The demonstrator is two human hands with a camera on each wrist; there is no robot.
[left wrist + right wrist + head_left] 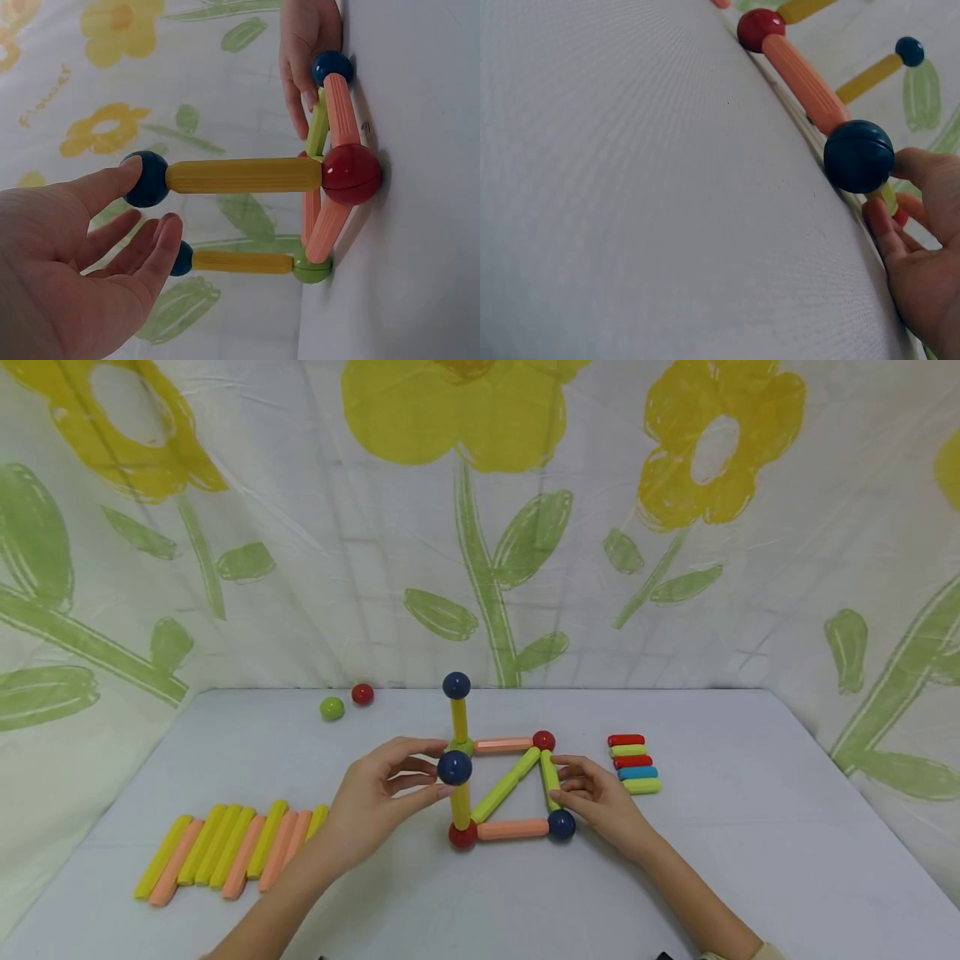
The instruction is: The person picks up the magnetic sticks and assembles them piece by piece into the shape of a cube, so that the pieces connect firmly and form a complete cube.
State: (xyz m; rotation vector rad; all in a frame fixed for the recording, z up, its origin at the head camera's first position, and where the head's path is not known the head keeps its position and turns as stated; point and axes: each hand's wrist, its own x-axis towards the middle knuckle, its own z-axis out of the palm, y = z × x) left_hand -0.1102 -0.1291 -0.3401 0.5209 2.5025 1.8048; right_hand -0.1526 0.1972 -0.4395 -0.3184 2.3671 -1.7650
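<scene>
Fingers of the right hand (600, 797) clamped on a lime rod (548, 770), partly covering it; in the right wrist view, partly masked by a blue corner ball (859, 156). Fingers of the left hand (382, 797) apart, thumb at the blue top ball (454, 767) of the near yellow upright (461, 808), pressure impossible to tell. Far blue ball (182, 259) half hidden behind a finger in the left wrist view. Between both hands, on the tabletop (787, 827), the rod-and-ball frame (513, 830), with a peach left side (330, 229) lost behind the near upright from the head. Farther left, long rods (215, 843), right end covered by the left forearm. Right of the right hand, five short rods (632, 762). Toward the back edge, loose green ball (332, 708) and red ball (363, 694). Room rightward, to the side edge; near edge cut off.
</scene>
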